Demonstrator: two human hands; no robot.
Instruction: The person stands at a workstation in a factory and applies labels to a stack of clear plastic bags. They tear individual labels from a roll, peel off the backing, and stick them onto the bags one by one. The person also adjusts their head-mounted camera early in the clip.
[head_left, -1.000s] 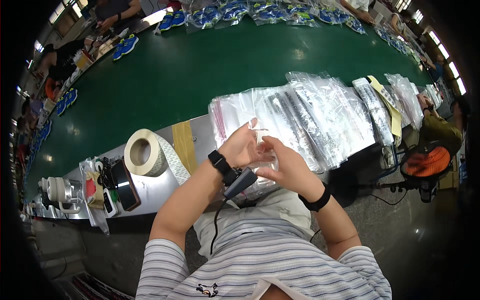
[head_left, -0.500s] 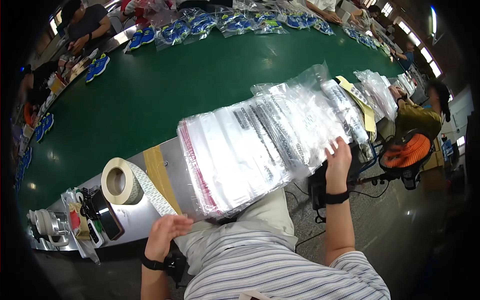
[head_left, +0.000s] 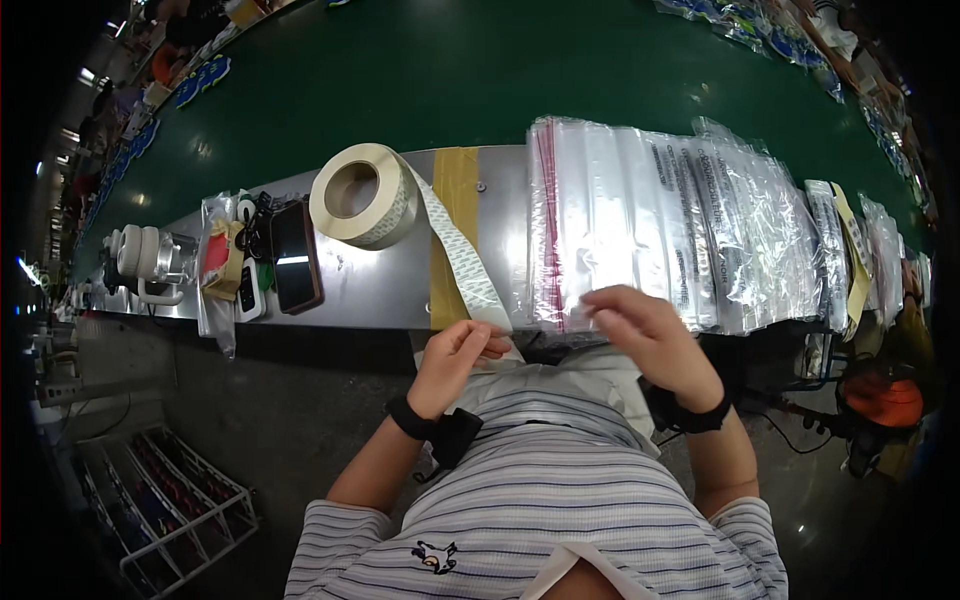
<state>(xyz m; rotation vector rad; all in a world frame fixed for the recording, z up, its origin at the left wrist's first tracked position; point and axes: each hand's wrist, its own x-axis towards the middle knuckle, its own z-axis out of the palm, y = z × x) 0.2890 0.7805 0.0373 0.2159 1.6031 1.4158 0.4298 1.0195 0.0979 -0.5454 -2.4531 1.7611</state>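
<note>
A cream roll of stickers [head_left: 362, 205] stands on the metal edge of the table, and its patterned label strip [head_left: 458, 255] runs down to the near edge. My left hand [head_left: 452, 365] is at the strip's loose end, fingers curled and closed against it. Over the near left part of a stack of clear plastic bags [head_left: 630, 225] is my right hand [head_left: 660, 345], its fingers bent and a little apart, with nothing visible in them. The bags lie overlapped in a row, with a red strip along the left one.
Left of the roll are a phone [head_left: 293, 257], a small plastic bag [head_left: 216, 260] and a clear jug [head_left: 150, 258]. A green belt [head_left: 480, 80] runs beyond, with bagged blue shoes [head_left: 760, 30] along its far side. An orange fan [head_left: 882, 400] stands right; a metal rack [head_left: 165, 500] is on the floor left.
My view has turned left. My right hand has come from the bags' right side to their left end. My left hand has closed at the strip's end.
</note>
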